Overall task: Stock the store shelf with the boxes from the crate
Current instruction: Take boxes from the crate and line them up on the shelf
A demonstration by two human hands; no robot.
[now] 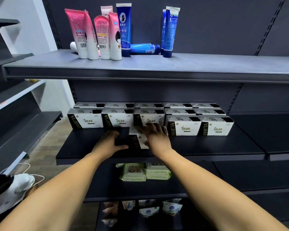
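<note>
Middle shelf (207, 144): one box (138, 139) lies flat on the dark board, black end to the left, in front of the stocked boxes (183, 127) that stand in rows along the back; it sits just left of the two furthest-forward boxes. Left hand (109, 142) grasps the box's black end, thumb along the near edge, fingers curled over the far edge; right hand (157, 139) rests released on the white top, fingers spread and reaching towards the row behind. Upper shelf (207, 64): pink tubes (97, 34) and blue tubes (169, 30) upright, one blue tube lying down. Below: green wipe packs (133, 172).
</note>
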